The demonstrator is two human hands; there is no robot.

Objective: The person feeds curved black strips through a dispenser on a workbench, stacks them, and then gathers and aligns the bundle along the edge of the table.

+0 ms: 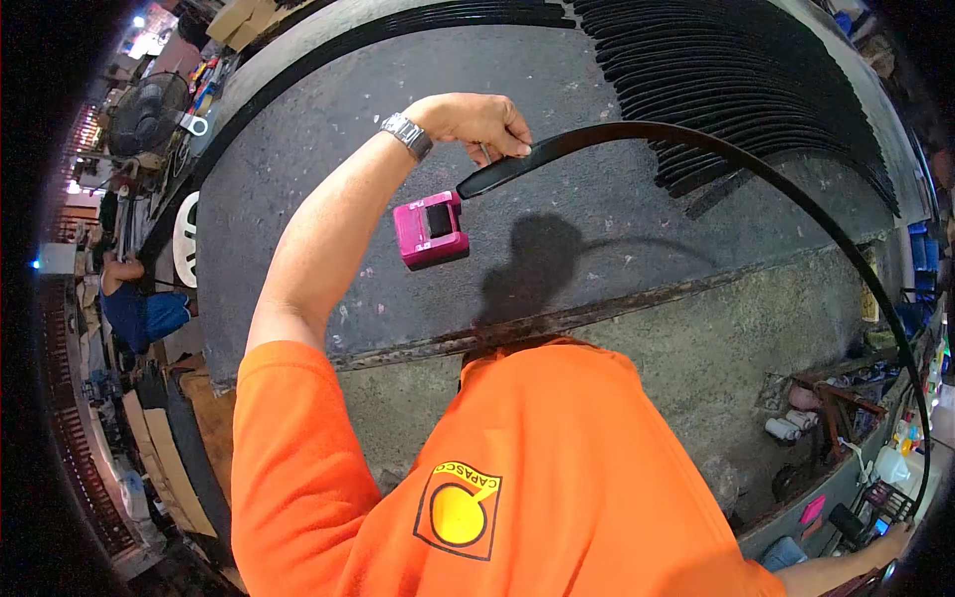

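Observation:
A long, glossy black strip [758, 169] arches through the air from the middle of the table to the lower right. Near its flat, wider end, my left hand [482, 124] is closed, thumb and fingers pinching the strip's edge. A metal watch is on that wrist, and something small and shiny shows under the fingers. Just below the strip's tip sits a small magenta plastic case [434, 229] with a black insert. At the far lower right, my right hand [893, 543] is at the strip's other end, seemingly gripping it; its fingers are small and partly unclear.
Many similar black strips [736, 90] lie side by side on the dark table [328, 129], toward the back right. More lie along the back edge. A fan [149, 111] and a seated person [139, 303] are at left. Cluttered shelves and bottles [890, 468] stand at right.

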